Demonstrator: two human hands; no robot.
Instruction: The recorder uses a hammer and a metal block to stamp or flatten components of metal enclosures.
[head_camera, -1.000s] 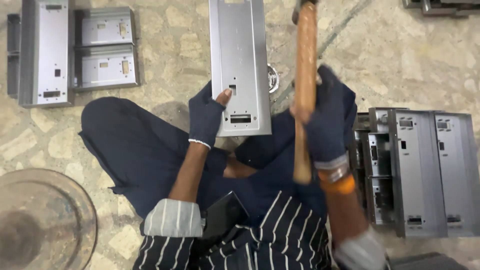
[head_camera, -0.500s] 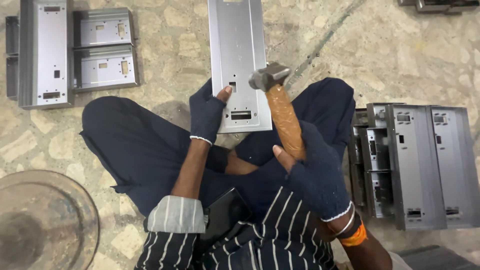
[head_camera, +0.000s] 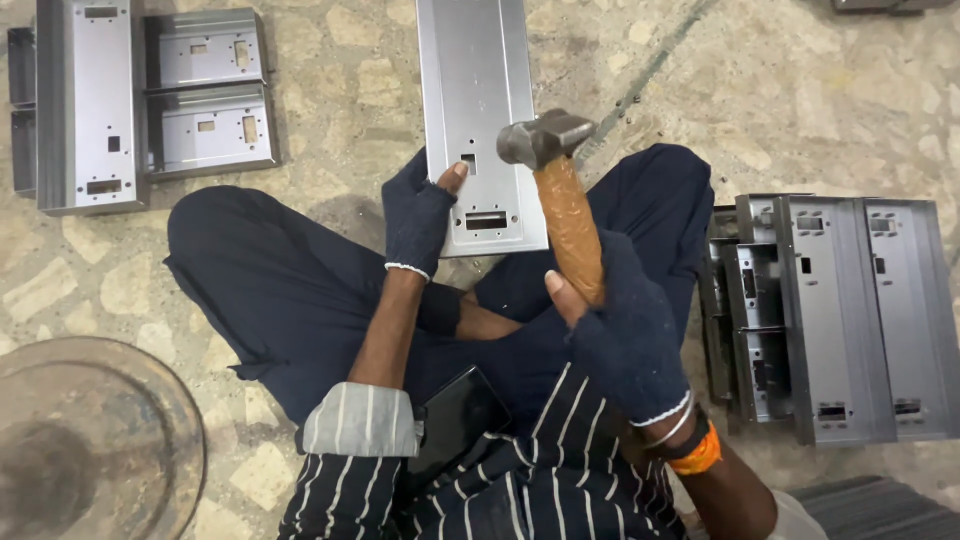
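I sit cross-legged on a stone floor. A long grey sheet-metal panel (head_camera: 475, 110) with small cut-outs lies in front of my knees. My left hand (head_camera: 418, 218), in a dark fingerless glove, presses on the panel's near left corner. My right hand (head_camera: 625, 335), gloved the same way, grips the wooden handle of a hammer (head_camera: 560, 190). The hammer's steel head hovers just over the panel's right edge near its lower end.
More grey metal panels and brackets lie at the upper left (head_camera: 85, 110) and in a stack at the right (head_camera: 840, 310). A round metal basin (head_camera: 90, 440) sits at the lower left. A dark phone (head_camera: 455, 415) rests in my lap.
The hammer swung down from raised upright above the panel to its head near the panel's right edge. My left hand stayed on the panel corner.
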